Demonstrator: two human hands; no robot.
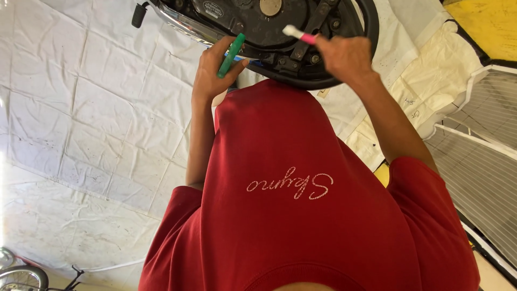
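I look down over my red shirt [291,205] at a black motorcycle engine and frame part [269,32] lying at the top of the view. My left hand [212,70] grips a green-handled tool [231,54] beside the chrome pipe [183,24]. My right hand [344,56] holds a pink-and-white toothbrush [299,35], its head resting over the dark engine casing. Both hands sit at the near edge of the machine, the left a little lower than the right.
White creased sheeting [91,113] covers the floor to the left. A cream cloth [431,70] lies to the right, beside a white wire rack [484,140] and a yellow board [484,27]. A bicycle wheel [21,275] shows at the bottom left corner.
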